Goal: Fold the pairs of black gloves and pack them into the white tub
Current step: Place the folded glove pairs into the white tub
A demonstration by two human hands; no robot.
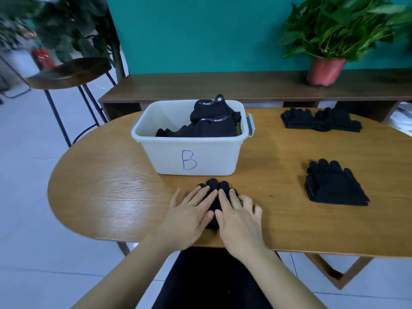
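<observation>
Your left hand [189, 216] and right hand [239, 221] lay flat, fingers straight, pressing the black gloves [215, 186] onto the table [111, 186]. The glove tips poked out just beyond your fingertips, close to the white tub [214, 152].

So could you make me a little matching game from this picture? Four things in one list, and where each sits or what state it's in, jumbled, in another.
Things:
1. white tub
2. glove pair nearest the person
3. nearer glove stack on the right
4. potted plant

Places or states:
a. on the dark wooden shelf by the teal wall
b. pressed flat under the left hand and right hand
c. marked with a blue B, folded gloves inside
d. lying untouched on the table

Pairs: 1-c, 2-b, 3-d, 4-a.
</observation>
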